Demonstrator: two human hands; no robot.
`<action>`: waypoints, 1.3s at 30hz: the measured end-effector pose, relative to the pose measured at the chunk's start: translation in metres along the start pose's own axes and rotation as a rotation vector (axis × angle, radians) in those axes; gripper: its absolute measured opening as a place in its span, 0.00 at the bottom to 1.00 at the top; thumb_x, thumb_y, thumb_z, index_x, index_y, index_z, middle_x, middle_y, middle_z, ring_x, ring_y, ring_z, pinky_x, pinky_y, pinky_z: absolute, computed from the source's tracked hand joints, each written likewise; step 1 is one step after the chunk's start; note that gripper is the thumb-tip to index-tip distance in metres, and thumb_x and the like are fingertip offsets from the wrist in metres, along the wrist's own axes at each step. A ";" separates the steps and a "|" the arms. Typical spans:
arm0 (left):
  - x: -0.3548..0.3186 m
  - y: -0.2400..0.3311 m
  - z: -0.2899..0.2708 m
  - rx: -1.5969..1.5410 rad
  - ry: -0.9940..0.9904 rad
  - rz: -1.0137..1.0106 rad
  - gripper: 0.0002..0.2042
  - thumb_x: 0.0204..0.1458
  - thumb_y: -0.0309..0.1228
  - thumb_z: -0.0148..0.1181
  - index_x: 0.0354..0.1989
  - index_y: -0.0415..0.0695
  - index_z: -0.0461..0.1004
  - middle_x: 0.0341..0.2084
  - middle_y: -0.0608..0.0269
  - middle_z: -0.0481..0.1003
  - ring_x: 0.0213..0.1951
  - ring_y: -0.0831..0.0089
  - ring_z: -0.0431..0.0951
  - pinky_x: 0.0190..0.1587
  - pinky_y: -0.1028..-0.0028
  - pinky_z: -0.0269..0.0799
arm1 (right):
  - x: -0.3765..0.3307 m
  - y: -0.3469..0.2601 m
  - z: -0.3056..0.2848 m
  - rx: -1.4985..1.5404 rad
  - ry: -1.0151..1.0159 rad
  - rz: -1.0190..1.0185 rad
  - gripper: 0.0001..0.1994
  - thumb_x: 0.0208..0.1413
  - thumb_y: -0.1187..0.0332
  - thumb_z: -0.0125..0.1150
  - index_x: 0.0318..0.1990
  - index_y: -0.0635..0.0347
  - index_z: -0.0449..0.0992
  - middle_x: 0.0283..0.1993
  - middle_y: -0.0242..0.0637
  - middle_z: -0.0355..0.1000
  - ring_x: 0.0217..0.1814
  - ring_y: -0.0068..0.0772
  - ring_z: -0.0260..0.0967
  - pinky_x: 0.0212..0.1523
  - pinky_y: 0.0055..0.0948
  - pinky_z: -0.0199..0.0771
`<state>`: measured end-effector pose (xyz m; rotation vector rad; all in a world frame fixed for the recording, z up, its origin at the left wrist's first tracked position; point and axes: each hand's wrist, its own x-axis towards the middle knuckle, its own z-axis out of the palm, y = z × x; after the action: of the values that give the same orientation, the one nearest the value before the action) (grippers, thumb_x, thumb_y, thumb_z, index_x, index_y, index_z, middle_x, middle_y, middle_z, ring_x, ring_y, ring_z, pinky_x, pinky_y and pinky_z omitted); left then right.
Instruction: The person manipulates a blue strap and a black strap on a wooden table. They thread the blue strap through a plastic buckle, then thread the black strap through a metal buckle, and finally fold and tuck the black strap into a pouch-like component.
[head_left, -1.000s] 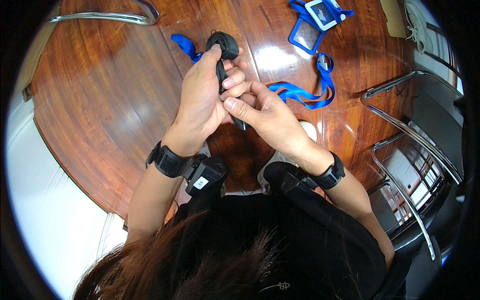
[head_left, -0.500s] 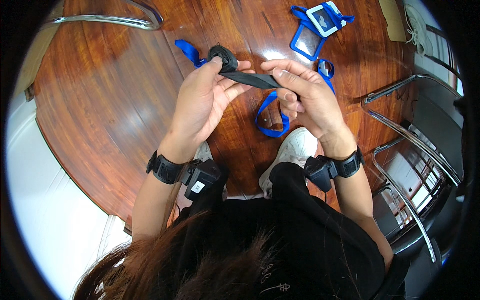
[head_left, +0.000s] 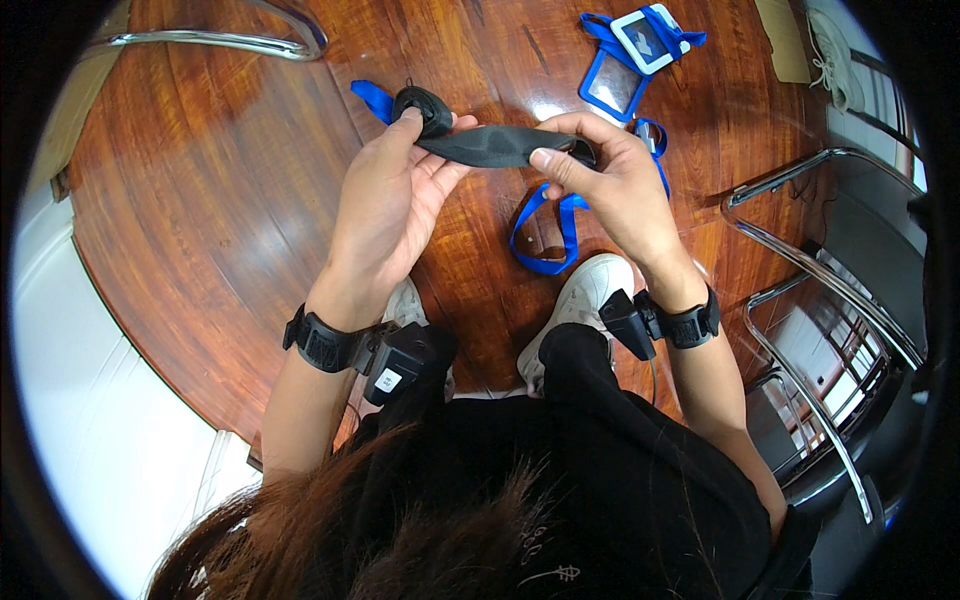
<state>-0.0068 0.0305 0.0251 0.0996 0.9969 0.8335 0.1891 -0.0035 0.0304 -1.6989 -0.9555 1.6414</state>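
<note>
A black fabric strap (head_left: pixel 492 147) stretches between my hands above the wooden floor. Its left end is wound into a small roll, which my left hand (head_left: pixel 385 185) pinches with the thumb on top and the fingers underneath. My right hand (head_left: pixel 615 180) grips the strap's other end between thumb and fingers, and a short looped end shows there. Between the hands the strap lies fairly flat and sags slightly. Partly behind my hands, a blue lanyard (head_left: pixel 545 266) lies looped on the floor.
Two badge holders, one white-framed (head_left: pixel 648 40) and one blue-framed (head_left: pixel 613 86), lie with blue straps at the far right. Black chairs with chrome frames (head_left: pixel 800 240) stand to the right; a chrome tube leg (head_left: pixel 215 38) is at far left. My white shoes (head_left: pixel 592 290) are below my hands.
My hands have moved a little apart, the left one leftward with the roll. The strap between them has turned from twisted and narrow to flatter and wider.
</note>
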 end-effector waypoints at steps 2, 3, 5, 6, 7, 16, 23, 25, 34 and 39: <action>0.000 0.000 0.001 -0.031 0.027 0.019 0.13 0.62 0.29 0.45 0.47 0.30 0.64 0.46 0.43 0.68 0.55 0.57 0.68 0.62 0.59 0.63 | 0.000 0.003 -0.001 -0.040 0.013 -0.131 0.13 0.52 0.72 0.64 0.45 0.62 0.75 0.33 0.32 0.74 0.33 0.18 0.72 0.34 0.17 0.72; 0.000 0.000 0.002 -0.043 0.053 0.008 0.13 0.62 0.29 0.45 0.47 0.30 0.64 0.46 0.43 0.68 0.55 0.57 0.68 0.63 0.59 0.63 | 0.001 0.003 -0.001 -0.055 0.014 -0.188 0.12 0.52 0.72 0.63 0.45 0.62 0.75 0.33 0.33 0.74 0.34 0.18 0.73 0.35 0.18 0.72; 0.001 0.000 0.001 -0.092 0.090 -0.008 0.13 0.62 0.29 0.45 0.46 0.29 0.64 0.46 0.44 0.68 0.55 0.57 0.68 0.63 0.59 0.62 | 0.002 0.004 -0.002 -0.094 0.010 -0.187 0.12 0.54 0.74 0.61 0.46 0.63 0.74 0.36 0.34 0.75 0.37 0.21 0.74 0.39 0.19 0.73; 0.002 0.000 0.001 -0.088 0.089 -0.007 0.13 0.62 0.29 0.45 0.46 0.29 0.64 0.45 0.44 0.68 0.55 0.57 0.68 0.63 0.59 0.62 | 0.002 0.004 -0.002 -0.111 0.018 -0.144 0.11 0.55 0.74 0.60 0.46 0.64 0.74 0.37 0.35 0.75 0.38 0.22 0.74 0.41 0.20 0.74; 0.002 0.000 0.001 -0.092 0.096 -0.007 0.13 0.62 0.29 0.45 0.46 0.29 0.64 0.45 0.44 0.68 0.55 0.57 0.68 0.63 0.59 0.62 | 0.002 0.004 -0.002 0.033 0.021 -0.129 0.11 0.55 0.75 0.58 0.46 0.65 0.74 0.38 0.35 0.75 0.38 0.23 0.74 0.41 0.20 0.74; 0.001 -0.002 0.000 -0.099 0.072 -0.018 0.13 0.62 0.29 0.45 0.47 0.28 0.62 0.47 0.42 0.66 0.56 0.56 0.67 0.64 0.58 0.61 | 0.007 0.009 -0.006 0.620 0.133 0.125 0.11 0.59 0.76 0.53 0.49 0.68 0.73 0.43 0.39 0.73 0.46 0.30 0.74 0.49 0.24 0.76; 0.004 -0.008 -0.002 -0.071 0.092 0.003 0.13 0.63 0.30 0.43 0.43 0.28 0.62 0.46 0.42 0.66 0.54 0.57 0.68 0.62 0.61 0.63 | 0.006 0.012 -0.014 0.909 -0.006 0.275 0.12 0.59 0.74 0.53 0.49 0.66 0.72 0.41 0.38 0.73 0.43 0.27 0.71 0.48 0.26 0.74; 0.006 -0.005 -0.006 -0.086 0.076 0.002 0.13 0.62 0.30 0.43 0.43 0.28 0.63 0.45 0.42 0.66 0.54 0.56 0.68 0.62 0.61 0.63 | 0.007 0.012 -0.016 0.986 -0.062 0.334 0.11 0.60 0.73 0.53 0.49 0.66 0.71 0.39 0.37 0.72 0.41 0.25 0.69 0.47 0.26 0.73; 0.009 -0.003 -0.011 -0.146 0.069 -0.034 0.13 0.62 0.27 0.44 0.45 0.27 0.63 0.47 0.41 0.65 0.56 0.54 0.66 0.64 0.59 0.61 | 0.003 0.003 -0.006 0.559 -0.137 0.065 0.12 0.51 0.74 0.63 0.43 0.63 0.72 0.32 0.27 0.69 0.34 0.19 0.67 0.36 0.19 0.66; 0.006 -0.005 -0.006 -0.130 0.111 -0.008 0.12 0.62 0.27 0.44 0.46 0.28 0.63 0.47 0.43 0.67 0.55 0.55 0.67 0.64 0.58 0.61 | 0.008 0.009 0.002 0.004 0.136 -0.094 0.12 0.48 0.78 0.61 0.42 0.63 0.72 0.30 0.26 0.69 0.32 0.16 0.66 0.34 0.18 0.65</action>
<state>-0.0073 0.0295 0.0155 -0.0629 1.0438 0.9015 0.1875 -0.0023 0.0179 -1.7124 -0.9507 1.4467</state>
